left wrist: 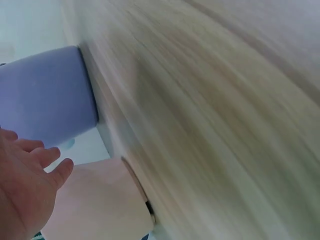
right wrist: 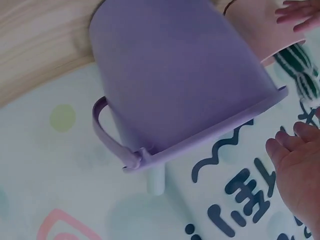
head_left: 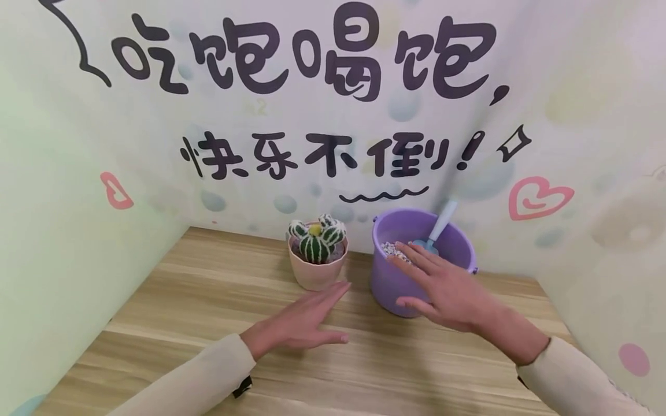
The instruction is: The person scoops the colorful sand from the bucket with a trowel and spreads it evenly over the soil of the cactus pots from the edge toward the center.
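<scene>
Fingers [head_left: 413, 272] outstretched, right hand [head_left: 448, 290] hovers by bucket [head_left: 385, 286], left hand [head_left: 304, 319] by cactus pot [head_left: 316, 275].

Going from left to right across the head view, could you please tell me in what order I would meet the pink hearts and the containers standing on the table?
Smaller pink heart → pink cactus pot → purple bucket → larger pink heart.

We see a wood-grained tabletop [head_left: 208, 289] against a pale backdrop [head_left: 322, 115] printed with dark lettering [head_left: 331, 156], pink hearts [head_left: 541, 198] and bluish spots [head_left: 403, 108]; the left wall [head_left: 47, 231] looks greenish.
</scene>
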### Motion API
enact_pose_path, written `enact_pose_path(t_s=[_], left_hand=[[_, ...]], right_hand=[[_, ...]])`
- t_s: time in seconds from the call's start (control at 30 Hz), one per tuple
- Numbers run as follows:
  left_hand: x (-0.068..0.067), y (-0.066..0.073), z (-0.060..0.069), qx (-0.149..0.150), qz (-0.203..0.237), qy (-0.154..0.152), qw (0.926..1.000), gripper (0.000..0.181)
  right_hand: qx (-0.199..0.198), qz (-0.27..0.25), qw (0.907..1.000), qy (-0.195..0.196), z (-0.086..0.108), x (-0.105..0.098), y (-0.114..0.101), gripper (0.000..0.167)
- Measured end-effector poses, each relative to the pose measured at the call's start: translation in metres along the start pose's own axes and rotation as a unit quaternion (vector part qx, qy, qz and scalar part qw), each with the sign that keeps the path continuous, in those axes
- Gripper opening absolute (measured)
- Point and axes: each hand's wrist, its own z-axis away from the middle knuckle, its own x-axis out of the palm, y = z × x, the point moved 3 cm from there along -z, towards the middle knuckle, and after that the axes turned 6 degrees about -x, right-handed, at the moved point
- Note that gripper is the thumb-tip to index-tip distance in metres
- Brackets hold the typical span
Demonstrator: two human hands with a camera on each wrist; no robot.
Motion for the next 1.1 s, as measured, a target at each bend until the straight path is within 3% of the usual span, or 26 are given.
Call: enact_pose_path(t_s=[0.3,0.53,0.87,1.1], left_hand=[[0.011,0.004,-0.020,-0.045,0.043,0.004,0.9981,0.101],[0.016,0.009,-0.039,-0.086,0.075,0.028,0.9930,0.110],[0.015,0.018,-0.067,-0.145,0.148,0.102,0.9730,0.124],[0.016,0.024,-0.081,-0.165,0.166,0.121,0.9646,0.126]], right_hand=[[0.081,-0.044,0.9957,-0.012,-0.008,-0.002,0.036,0.070],[0.100,-0.046,0.9939,0.007,-0.017,-0.001,0.056,0.071],[0.170,-0.079,0.9822,-0.011,-0.026,0.001,0.080,0.081],[0.228,-0.105,0.9679,-0.017,-0.028,0.003,0.093,0.087]])
